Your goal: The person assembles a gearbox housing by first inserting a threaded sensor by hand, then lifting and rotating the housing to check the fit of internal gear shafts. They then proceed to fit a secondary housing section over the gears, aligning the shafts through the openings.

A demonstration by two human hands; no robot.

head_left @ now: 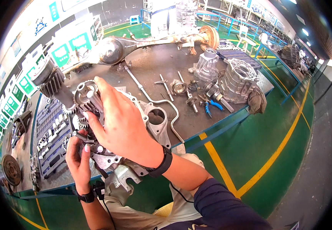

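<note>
Right grip [118, 115] closes round silver steel shaft [94, 99]; left grip [78, 163], I cannot tell.
Partly together, I judge: grey toothed gears [68, 110] grouped, dark geared steel shaft [214, 92] loose.

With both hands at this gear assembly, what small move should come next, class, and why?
Perhaps wiggle the gear assembly gently with the right hand, to feel for looseness: that hand spans an upper part of it, while the left hand sits lower, by a short metal rod, where it might steady the work.

On the table [196, 124]: socket set [53, 155] left of the gear assembly [82, 122], axle [114, 50] behind, pliers [207, 109] right, casing [237, 82] right of those.
</note>
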